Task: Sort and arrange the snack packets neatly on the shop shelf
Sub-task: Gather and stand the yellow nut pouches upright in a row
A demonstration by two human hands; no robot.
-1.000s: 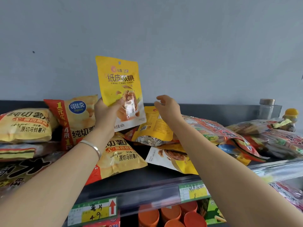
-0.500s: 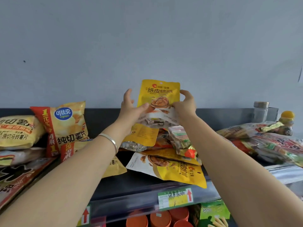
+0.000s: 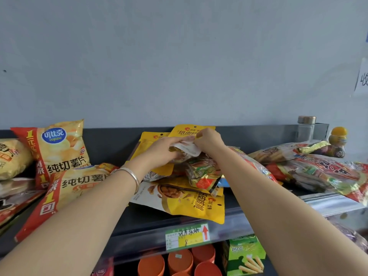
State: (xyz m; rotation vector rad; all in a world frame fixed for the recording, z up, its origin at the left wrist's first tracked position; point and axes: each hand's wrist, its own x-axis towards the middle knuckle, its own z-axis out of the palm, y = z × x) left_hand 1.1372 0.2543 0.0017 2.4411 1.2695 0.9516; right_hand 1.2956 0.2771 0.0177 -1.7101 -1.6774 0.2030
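Located at rear centre of the shop shelf point(image 3: 111, 145): yellow walnut packet point(image 3: 185, 132), upright, top edge against the dark back panel, above a loose heap of packets. Gripped from both sides: left hand point(image 3: 165, 150) closed on the lower white portion, fingers laid across its front; right hand point(image 3: 209, 142) pinching the right edge, fingers curled. Silver bangle point(image 3: 132, 176) on the left wrist. Just behind and to the left, partly overlapped by the held one: second yellow packet point(image 3: 150, 141), likewise upright. Beneath the hands: green-and-red foil packet point(image 3: 205, 173), crumpled, tilted on the heap. At the front of the heap: third walnut packet point(image 3: 196, 206), lying flat, its corner reaching the front lip. To the left: Copico chip bag point(image 3: 57, 148) standing against the back panel; fallen chip bag point(image 3: 65, 189) leaning in front of it and touching it; further chip bag point(image 3: 12, 156) at the frame edge. To the right, well apart from the hands: long red-and-green packets point(image 3: 328, 172), stacked flat. At rear right: glass jar point(image 3: 305, 129) with metal lid, yellow-capped bottle point(image 3: 338, 140) beside it. On the front rail: price label point(image 3: 187, 236) with red arrow. On the tier below: orange cups point(image 3: 179, 261), green snack box point(image 3: 247, 255) just beside them. Contents of the lower tier otherwise too cut off to identify.
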